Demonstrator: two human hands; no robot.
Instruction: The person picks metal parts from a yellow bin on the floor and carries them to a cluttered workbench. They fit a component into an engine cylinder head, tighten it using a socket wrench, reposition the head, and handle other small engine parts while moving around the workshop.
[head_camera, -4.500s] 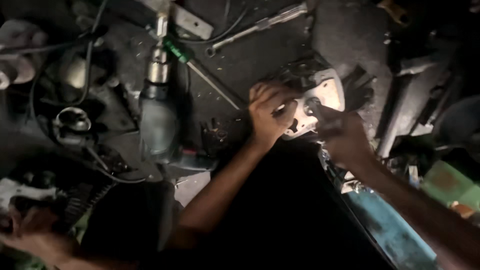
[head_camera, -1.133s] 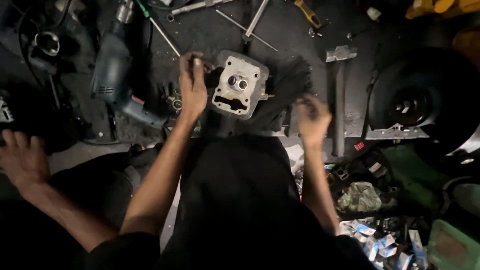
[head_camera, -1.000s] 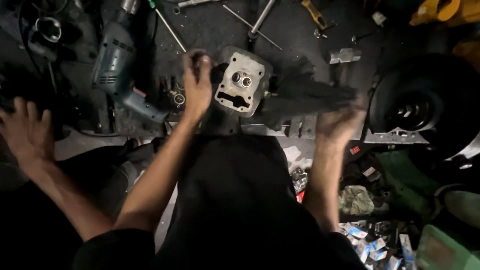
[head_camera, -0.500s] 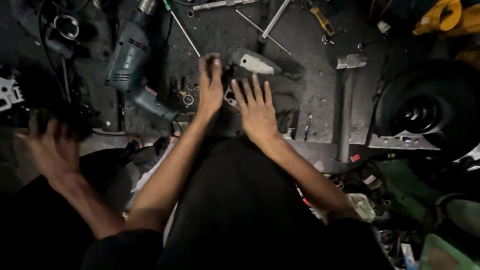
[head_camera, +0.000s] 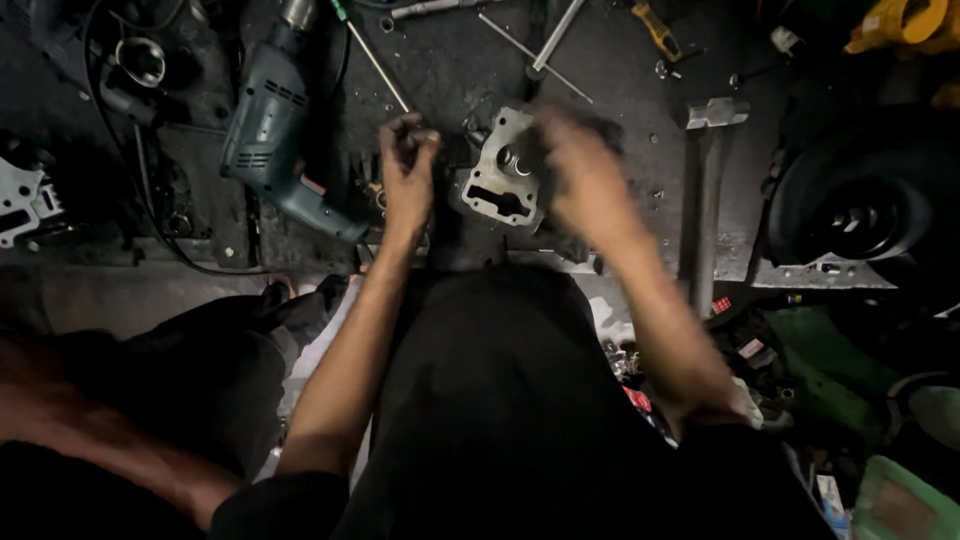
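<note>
Gripping a grey metal engine casting (head_camera: 503, 170) on the dark workshop floor (head_camera: 620, 70).

The right hand (head_camera: 585, 170), blurred, covers its right side, grip unclear; the left hand (head_camera: 407, 165) is curled shut just left, apart from it. The casting looks bare, no work finished. A green electric drill (head_camera: 275, 130) lies left; small red-and-white packets (head_camera: 745, 345) sit lower right.
</note>
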